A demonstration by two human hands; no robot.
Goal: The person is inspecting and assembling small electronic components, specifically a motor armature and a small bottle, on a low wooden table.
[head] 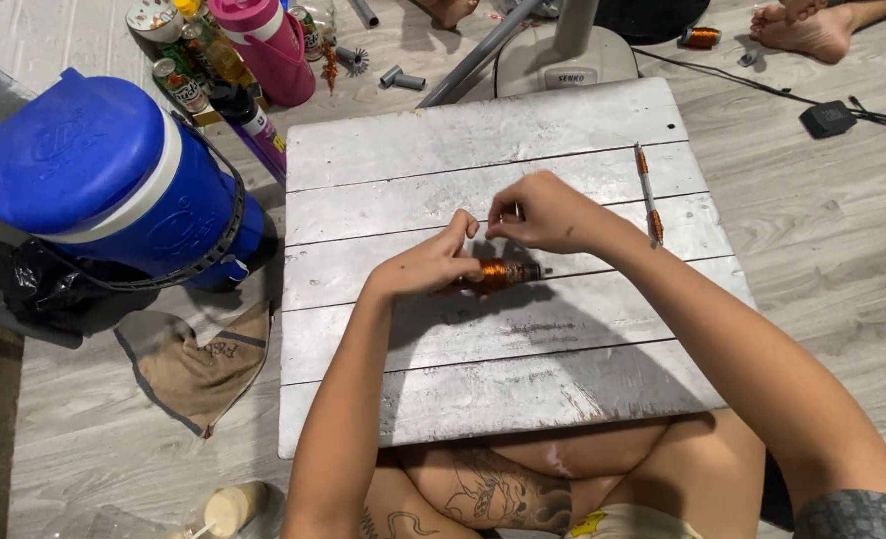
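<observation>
My left hand [431, 262] grips a small rod wound with copper-coloured wire [503, 272], which lies across the silver-painted wooden board [463, 150]. My right hand [548, 212] hovers just above and behind it, fingers pinched together as if on a thin wire end; the wire itself is too fine to make out. A second thin rod with copper windings at both ends [648, 195] lies on the board to the right, apart from both hands.
A large blue cooler jug [113, 180] stands left of the board, with a pink bottle [268, 45] and cans behind it. A cloth [203, 364] lies on the floor. A fan base [563, 55], a black adapter [827, 118] and another person's feet [812, 28] sit beyond.
</observation>
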